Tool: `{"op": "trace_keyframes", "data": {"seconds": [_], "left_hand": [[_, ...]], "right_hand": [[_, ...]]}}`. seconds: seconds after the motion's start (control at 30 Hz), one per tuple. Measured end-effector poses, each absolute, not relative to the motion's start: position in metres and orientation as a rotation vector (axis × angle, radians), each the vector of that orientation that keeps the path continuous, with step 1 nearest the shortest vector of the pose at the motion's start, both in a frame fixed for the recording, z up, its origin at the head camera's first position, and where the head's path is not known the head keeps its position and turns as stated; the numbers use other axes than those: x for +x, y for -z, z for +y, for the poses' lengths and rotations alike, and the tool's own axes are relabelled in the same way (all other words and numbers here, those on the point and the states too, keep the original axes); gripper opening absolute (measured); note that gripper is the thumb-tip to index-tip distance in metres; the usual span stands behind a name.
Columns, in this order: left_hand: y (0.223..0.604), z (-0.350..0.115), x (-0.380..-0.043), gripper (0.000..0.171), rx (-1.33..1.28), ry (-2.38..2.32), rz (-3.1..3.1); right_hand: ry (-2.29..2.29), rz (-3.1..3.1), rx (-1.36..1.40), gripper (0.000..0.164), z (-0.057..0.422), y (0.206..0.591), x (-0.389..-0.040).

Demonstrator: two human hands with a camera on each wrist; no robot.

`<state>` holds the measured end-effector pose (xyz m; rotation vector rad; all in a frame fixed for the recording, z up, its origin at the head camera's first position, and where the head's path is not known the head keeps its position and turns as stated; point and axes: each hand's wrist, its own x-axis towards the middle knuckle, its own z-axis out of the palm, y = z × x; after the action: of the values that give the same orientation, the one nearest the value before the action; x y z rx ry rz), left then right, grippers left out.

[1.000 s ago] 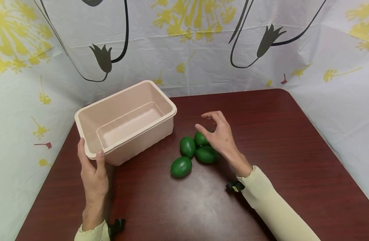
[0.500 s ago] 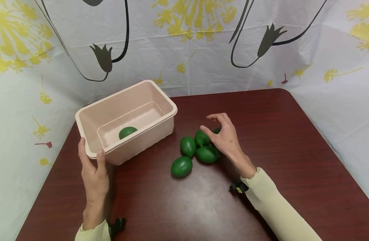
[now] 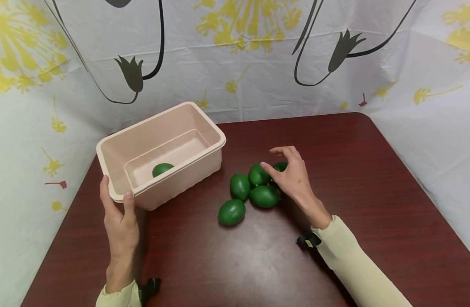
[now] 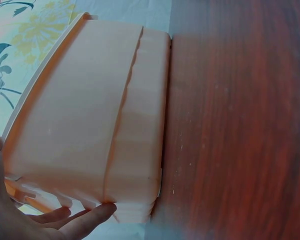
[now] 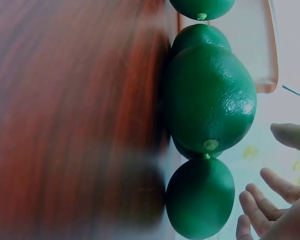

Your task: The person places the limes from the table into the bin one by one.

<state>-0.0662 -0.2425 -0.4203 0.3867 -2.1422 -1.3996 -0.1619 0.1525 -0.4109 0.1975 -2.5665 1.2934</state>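
Note:
The left hand (image 3: 120,232) grips the near-left corner of a beige plastic bin (image 3: 179,184), thumb at the near side and fingers along the end wall. In the left wrist view, fingertips (image 4: 106,210) touch the bin's outer end. Inside the bin lies one green lime (image 3: 163,169), partly hidden by the near wall. Several limes cluster on the table: a near one (image 3: 232,212), a left one (image 3: 240,186), a lower right one (image 3: 264,196). The right hand (image 3: 294,177) hovers above the cluster's right side with spread fingers, holding nothing, partly covering the farthest-right lime (image 3: 281,166).
Everything stands on a dark red wood-grain table (image 3: 373,204). A white cloth (image 3: 258,98) with yellow and grey flower prints hangs behind and at both sides. The limes lie just right of the bin.
A lime has come into sight inside the bin since one second ago. The right hand has moved slightly right, uncovering more of the cluster. The left hand keeps its place on the bin.

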Motion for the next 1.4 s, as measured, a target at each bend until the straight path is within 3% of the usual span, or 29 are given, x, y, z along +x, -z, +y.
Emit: {"op": "trace_keyframes", "data": {"seconds": [1.4], "left_hand": [[0.421, -0.241, -0.065, 0.068, 0.380, 1.411, -2.156]], "right_hand": [[-1.207, -2.847, 0.046, 0.065, 0.174, 0.422, -0.160]]}}
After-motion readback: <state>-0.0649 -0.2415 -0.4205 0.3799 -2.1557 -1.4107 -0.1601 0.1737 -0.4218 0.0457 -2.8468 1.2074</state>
